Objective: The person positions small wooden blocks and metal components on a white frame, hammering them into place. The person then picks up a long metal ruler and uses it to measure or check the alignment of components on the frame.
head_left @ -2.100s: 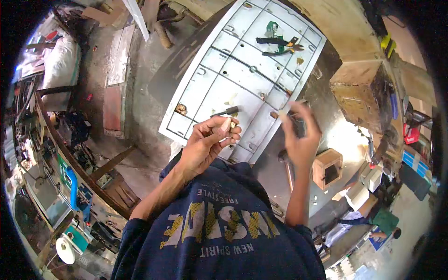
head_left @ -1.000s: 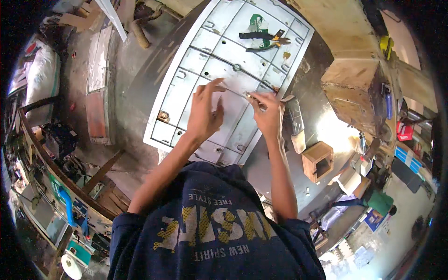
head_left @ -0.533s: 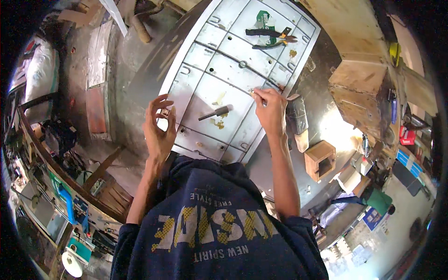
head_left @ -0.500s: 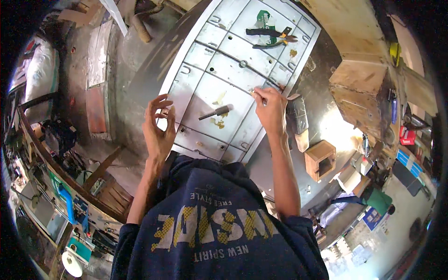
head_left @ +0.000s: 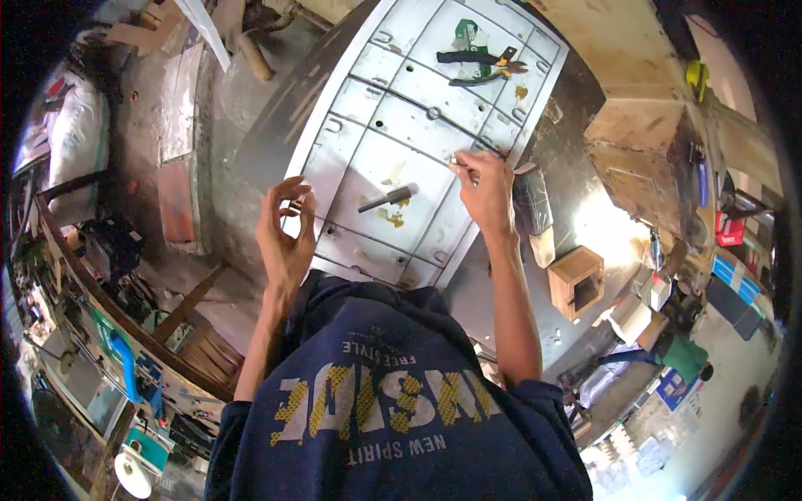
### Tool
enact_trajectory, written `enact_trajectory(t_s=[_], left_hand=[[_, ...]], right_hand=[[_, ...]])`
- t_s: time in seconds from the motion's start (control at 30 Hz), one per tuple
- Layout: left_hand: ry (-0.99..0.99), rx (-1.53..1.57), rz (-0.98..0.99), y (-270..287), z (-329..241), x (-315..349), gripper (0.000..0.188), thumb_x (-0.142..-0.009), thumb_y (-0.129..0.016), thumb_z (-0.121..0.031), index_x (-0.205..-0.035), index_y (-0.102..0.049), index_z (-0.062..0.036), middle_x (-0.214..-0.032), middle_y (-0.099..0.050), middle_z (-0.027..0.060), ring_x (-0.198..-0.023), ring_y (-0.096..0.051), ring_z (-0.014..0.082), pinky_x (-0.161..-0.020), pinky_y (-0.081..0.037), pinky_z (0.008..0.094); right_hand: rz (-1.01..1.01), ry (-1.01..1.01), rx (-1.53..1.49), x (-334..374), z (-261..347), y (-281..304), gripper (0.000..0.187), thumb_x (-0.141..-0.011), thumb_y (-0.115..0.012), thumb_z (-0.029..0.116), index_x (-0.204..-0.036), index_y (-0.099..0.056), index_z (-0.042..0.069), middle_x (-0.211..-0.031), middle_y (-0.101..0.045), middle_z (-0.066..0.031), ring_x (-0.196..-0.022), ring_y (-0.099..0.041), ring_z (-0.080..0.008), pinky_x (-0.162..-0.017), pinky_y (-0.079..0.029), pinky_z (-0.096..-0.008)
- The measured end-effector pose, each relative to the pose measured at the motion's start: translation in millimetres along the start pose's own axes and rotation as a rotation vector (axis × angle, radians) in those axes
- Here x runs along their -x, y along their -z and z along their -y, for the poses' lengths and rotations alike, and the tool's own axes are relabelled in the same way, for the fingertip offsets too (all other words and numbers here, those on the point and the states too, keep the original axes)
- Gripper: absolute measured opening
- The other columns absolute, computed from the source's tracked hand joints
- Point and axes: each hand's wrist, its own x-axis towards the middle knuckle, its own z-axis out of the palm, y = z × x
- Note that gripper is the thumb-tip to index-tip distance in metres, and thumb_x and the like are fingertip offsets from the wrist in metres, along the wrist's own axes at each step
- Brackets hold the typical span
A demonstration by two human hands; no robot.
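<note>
A white panel (head_left: 355, 142), crossed by dark grooves and dotted with small holes, lies before me at a slant. Over its left edge is my left hand (head_left: 286, 230), fingers curved and thumb apart; nothing held shows clearly. My right hand (head_left: 486, 192) hovers over the right side, thumb and forefinger pinching a small pale piece (head_left: 454, 160) too small to name. Between the hands, a dark, thin-shanked rod-like tool (head_left: 386, 199) rests beside yellowish smears on the panel. Black-handled pliers (head_left: 483, 65) lie at the far end, jaws to the right, by a green printed patch (head_left: 468, 35).
Right of the panel lie a dark wrapped bundle (head_left: 533, 204) and a small open wooden box (head_left: 576, 282). A large wooden block (head_left: 631, 154) stands farther right. A long board (head_left: 177, 150) lies at left, near a dark curved rail (head_left: 109, 305). Another person (head_left: 681, 359) is at lower right.
The view has shifted slightly. Both hands keep nearly the same pose over the panel, and the right still pinches the small piece. The pliers and rod-like tool lie as before.
</note>
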Motion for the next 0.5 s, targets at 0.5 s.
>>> enact_trajectory(t_s=[0.5], left_hand=[[-0.092, -0.097, 0.023, 0, -13, 14, 0.024, -0.089, -0.066, -0.002, -0.112, -0.063, -0.0052, -0.106, -0.069, 0.0084, -0.089, -0.064, 0.0160, -0.072, -0.047, 0.0299]], right_hand=[[-0.216, -0.294, 0.459, 37, -54, 73, 0.082, -0.062, -0.079, 0.018, -0.136, -0.047, 0.003, -0.136, -0.049, -0.0242, -0.129, -0.044, -0.0389, -0.107, -0.037, -0.0441]])
